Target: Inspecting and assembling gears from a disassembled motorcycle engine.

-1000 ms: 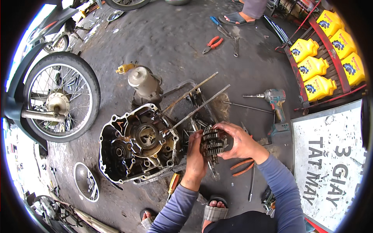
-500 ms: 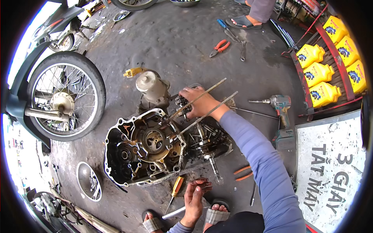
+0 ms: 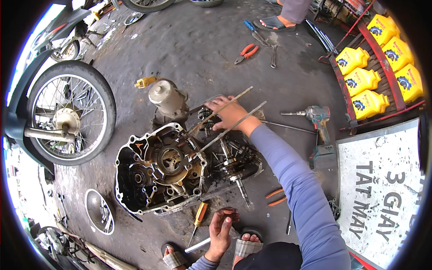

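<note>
My right hand [image 3: 231, 116] reaches past two long metal rods [image 3: 229, 105] and closes its thumb and fingers on a gear shaft [image 3: 205, 119]. Part of that grip is hidden by the fingers. The rods rise at a slant from an open engine crankcase [image 3: 163, 166], whose oily inside faces up. Beside the crankcase lies another shaft with gears [image 3: 233, 166], among more gears. Near my feet, my left hand [image 3: 220, 228] has grease-blackened fingers, loosely bent and apart, with nothing visible in them. A yellow-handled screwdriver [image 3: 200, 216] lies to its left.
A cylindrical metal motor part [image 3: 166, 96] stands behind the crankcase. A cordless impact driver [image 3: 320, 130], orange-handled pliers [image 3: 276, 197], red pliers [image 3: 246, 53], a wrench [image 3: 273, 57] and a metal bowl [image 3: 92, 194] lie around. A motorcycle wheel [image 3: 32, 112] is left; yellow bottles [image 3: 371, 103] stand right.
The whole view has shifted slightly, so everything sits a little further left and up. My right hand stays at the gear shaft, which shows a bit more. My left hand keeps its pose.
</note>
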`<action>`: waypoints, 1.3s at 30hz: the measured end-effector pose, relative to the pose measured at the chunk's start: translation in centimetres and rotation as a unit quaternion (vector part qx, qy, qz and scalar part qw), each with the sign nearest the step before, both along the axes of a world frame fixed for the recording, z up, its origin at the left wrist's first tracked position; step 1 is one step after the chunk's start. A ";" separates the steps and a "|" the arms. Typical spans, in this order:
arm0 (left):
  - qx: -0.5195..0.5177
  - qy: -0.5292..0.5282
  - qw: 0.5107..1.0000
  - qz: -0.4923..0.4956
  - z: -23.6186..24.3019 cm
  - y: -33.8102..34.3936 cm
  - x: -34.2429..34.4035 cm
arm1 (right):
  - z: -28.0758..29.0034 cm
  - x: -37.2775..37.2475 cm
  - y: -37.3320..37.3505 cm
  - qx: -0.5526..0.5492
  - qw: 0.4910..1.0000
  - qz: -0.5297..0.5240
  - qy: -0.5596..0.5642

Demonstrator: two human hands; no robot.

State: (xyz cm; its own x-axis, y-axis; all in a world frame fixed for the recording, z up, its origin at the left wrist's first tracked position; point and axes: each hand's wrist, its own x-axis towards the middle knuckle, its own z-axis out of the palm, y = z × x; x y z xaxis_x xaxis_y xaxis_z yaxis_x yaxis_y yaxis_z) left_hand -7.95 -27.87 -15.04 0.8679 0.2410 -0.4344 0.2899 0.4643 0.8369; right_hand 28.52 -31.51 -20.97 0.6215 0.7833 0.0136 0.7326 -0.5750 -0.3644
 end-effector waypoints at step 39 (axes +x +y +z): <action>-0.001 0.028 0.994 -0.107 -2.7 -0.2 -3.1 | -2.2 -15.6 -16.4 0.257 0.837 -0.275 0.398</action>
